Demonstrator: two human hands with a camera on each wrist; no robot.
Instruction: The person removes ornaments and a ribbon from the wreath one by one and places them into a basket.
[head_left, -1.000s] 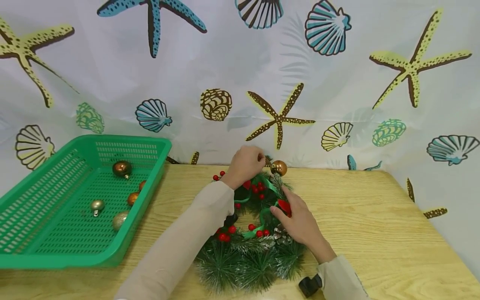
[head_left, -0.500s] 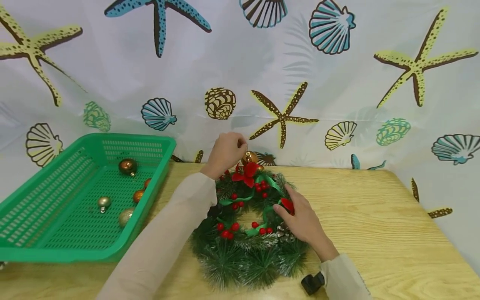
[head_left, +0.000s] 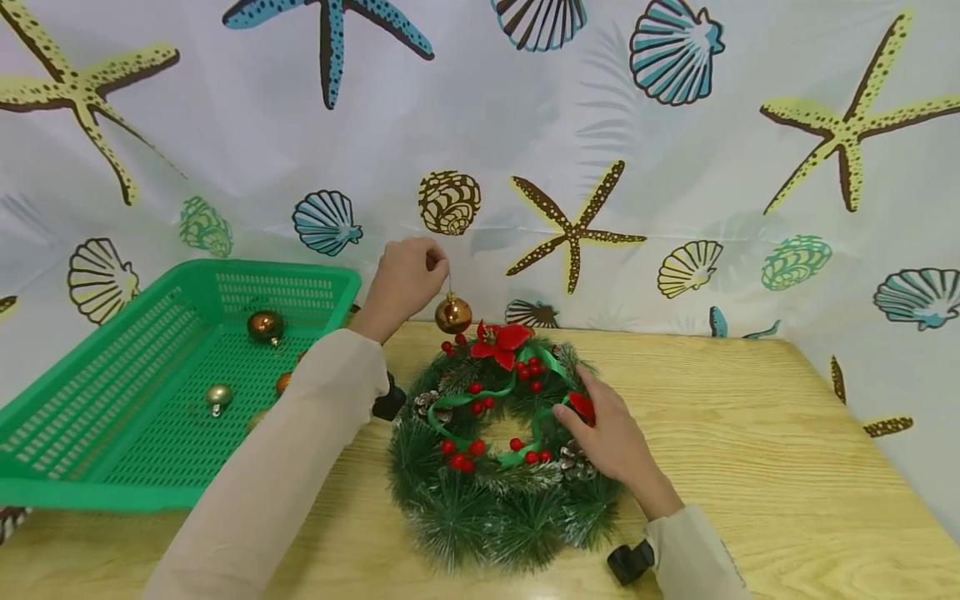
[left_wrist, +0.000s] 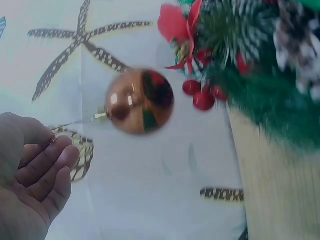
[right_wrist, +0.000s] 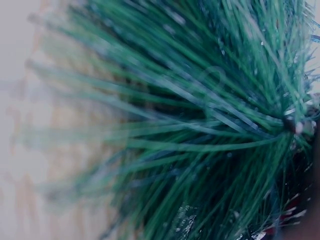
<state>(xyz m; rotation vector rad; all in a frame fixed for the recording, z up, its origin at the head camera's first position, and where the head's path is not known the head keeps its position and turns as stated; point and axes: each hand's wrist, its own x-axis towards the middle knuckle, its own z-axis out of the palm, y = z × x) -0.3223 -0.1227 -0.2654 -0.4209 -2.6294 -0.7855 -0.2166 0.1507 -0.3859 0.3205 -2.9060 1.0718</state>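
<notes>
A shiny copper Christmas ball (head_left: 453,314) hangs by a thin string from my left hand (head_left: 411,271), whose thumb and finger pinch the string's upper end. In the left wrist view the ball (left_wrist: 140,101) swings sideways of the fingers, its metal cap toward them. Below it on the table lies a green Christmas wreath (head_left: 450,533) with red berries, red flowers, pinecones and green ribbon. My right hand (head_left: 615,437) rests on the wreath's right side, fingers and thumb extended beside a red flower (head_left: 582,407). Pine needles (right_wrist: 215,115) fill the right wrist view.
At the left stands a green plastic basket (head_left: 348,292) holding several balls, among them a copper one (head_left: 266,327) and a small gold one (head_left: 219,395). The wooden table (head_left: 750,458) ends at a wall sheet (head_left: 510,108) printed with starfish and shells.
My left hand has risen and moved left from the wreath's far side, carrying the copper ball out to the wreath's upper left. The right hand stays on the wreath.
</notes>
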